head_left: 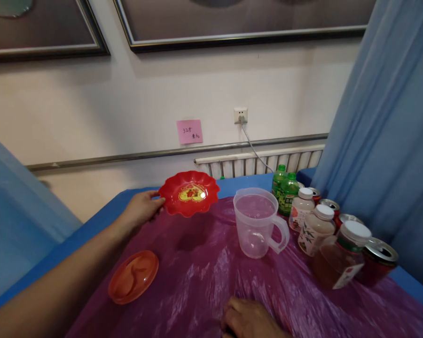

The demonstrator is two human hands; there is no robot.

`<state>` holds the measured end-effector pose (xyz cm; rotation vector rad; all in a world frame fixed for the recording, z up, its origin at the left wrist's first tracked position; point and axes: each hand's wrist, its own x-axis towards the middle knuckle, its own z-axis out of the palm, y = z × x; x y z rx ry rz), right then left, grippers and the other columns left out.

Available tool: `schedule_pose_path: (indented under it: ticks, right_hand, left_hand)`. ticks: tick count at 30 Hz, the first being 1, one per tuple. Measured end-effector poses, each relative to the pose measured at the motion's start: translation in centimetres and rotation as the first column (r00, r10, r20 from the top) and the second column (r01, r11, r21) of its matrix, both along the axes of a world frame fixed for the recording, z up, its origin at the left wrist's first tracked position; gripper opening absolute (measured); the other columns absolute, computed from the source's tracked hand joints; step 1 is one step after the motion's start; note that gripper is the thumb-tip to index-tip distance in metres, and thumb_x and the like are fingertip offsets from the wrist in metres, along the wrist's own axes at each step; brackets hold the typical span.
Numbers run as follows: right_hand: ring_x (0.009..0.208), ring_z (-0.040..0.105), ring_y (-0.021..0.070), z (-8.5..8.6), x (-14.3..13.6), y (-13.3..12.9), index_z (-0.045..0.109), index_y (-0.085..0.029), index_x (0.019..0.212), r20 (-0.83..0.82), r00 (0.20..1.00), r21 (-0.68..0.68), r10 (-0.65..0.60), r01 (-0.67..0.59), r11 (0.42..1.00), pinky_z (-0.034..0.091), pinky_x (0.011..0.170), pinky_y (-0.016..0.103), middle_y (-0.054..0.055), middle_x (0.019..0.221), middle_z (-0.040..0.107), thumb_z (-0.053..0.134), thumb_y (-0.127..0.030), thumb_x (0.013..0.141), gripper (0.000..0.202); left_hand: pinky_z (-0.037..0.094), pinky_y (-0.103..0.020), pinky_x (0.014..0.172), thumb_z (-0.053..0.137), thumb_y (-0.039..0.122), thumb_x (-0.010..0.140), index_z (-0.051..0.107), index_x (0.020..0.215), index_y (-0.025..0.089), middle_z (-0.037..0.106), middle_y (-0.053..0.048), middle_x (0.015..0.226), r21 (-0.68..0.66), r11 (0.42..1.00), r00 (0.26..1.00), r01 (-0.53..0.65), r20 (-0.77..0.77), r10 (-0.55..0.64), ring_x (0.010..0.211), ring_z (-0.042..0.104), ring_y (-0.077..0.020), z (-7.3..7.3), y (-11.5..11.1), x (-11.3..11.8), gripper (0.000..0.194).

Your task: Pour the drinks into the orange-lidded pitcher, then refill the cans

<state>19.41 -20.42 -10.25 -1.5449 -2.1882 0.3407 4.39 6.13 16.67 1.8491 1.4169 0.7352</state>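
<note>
Red scalloped plate (189,193), its rim pinched in the left hand's grip (147,205); right hand's grip (251,319) unclear.

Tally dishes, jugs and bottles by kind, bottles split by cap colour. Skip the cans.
Dishes: 2 (red dish, orange dish)
Jug: 1
Green-capped bottles: 2
White-capped bottles: 3
Total: 8
</note>
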Motion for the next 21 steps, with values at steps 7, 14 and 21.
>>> schedule_pose_path:
  ticks: [7, 14, 21]
  right_hand:
    - [0.075, 0.065, 0.0161, -0.8, -0.2, 1.0, 0.070, -0.023, 0.099, 0.074, 0.997, -0.032, 0.017, -0.015, 0.999, 0.049, 0.061, 0.022, 0.002, 0.095, 0.070, 0.072, -0.050, 0.086, 0.030]
    - [0.068, 0.061, 0.0148, -1.8, -0.7, 2.0, 0.071, -0.024, 0.095, 0.118, 0.993, 0.025, 0.012, -0.015, 1.000, 0.045, 0.054, 0.022, 0.000, 0.088, 0.068, 0.068, -0.055, 0.088, 0.032]
    - [0.071, 0.063, 0.0152, -1.6, -0.8, 2.3, 0.071, -0.023, 0.099, 0.156, 0.987, 0.013, 0.027, -0.029, 0.999, 0.045, 0.054, 0.022, 0.000, 0.089, 0.068, 0.068, -0.054, 0.089, 0.032]
  left_hand:
    - [0.030, -0.021, 0.036, 0.064, 0.018, 0.075, 0.065, 0.083, 0.016, 0.051, 0.005, 0.047, 0.060, 0.994, 0.995, 0.093, 0.034, -0.095, 0.035, 0.038, -0.0086, 6.1, -1.6, 4.5, 0.008]
    - [0.027, -0.023, 0.038, 0.061, 0.013, 0.079, 0.070, 0.089, 0.019, 0.049, 0.005, 0.047, 0.077, 0.976, 0.979, 0.201, -0.007, -0.201, 0.034, 0.035, -0.0085, 7.5, -2.9, 9.1, 0.015]
    - [0.029, -0.024, 0.039, 0.062, 0.014, 0.080, 0.074, 0.111, 0.018, 0.053, 0.004, 0.048, 0.148, 0.943, 0.954, 0.299, -0.081, -0.290, 0.035, 0.038, -0.0099, 7.3, -3.7, 11.1, 0.033]
